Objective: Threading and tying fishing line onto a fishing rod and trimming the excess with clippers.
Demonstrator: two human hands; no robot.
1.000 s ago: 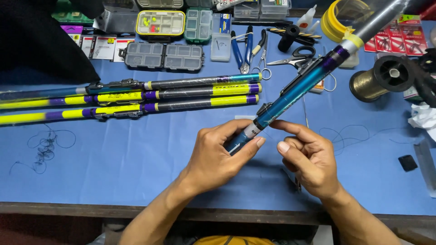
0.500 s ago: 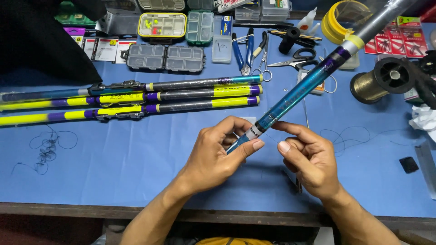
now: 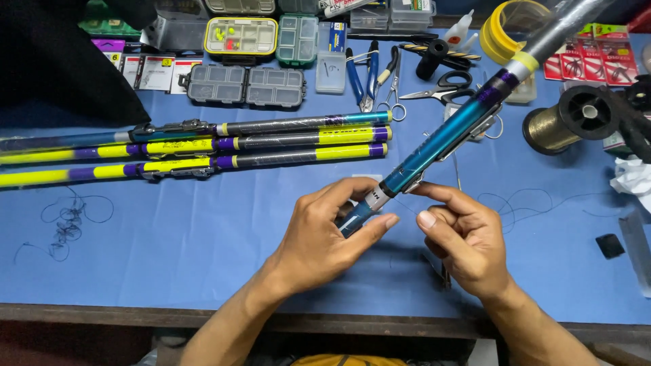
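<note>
Teal fishing rod (image 3: 434,146) gripped at butt by left hand (image 3: 325,234) — right hand (image 3: 461,237) fingers pinched on thin line beside it.

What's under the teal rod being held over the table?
Under the teal rod, the blue table cover shows, with thin black line lying loose on it. The left hand wraps the rod's lower end, hiding the butt; the right hand pinches beside it.

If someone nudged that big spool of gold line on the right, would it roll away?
Probably. The spool of gold line lies on its side on the blue table cover, round flanges touching it, so it may roll. It looks fully wound, so likely fairly heavy.
</note>
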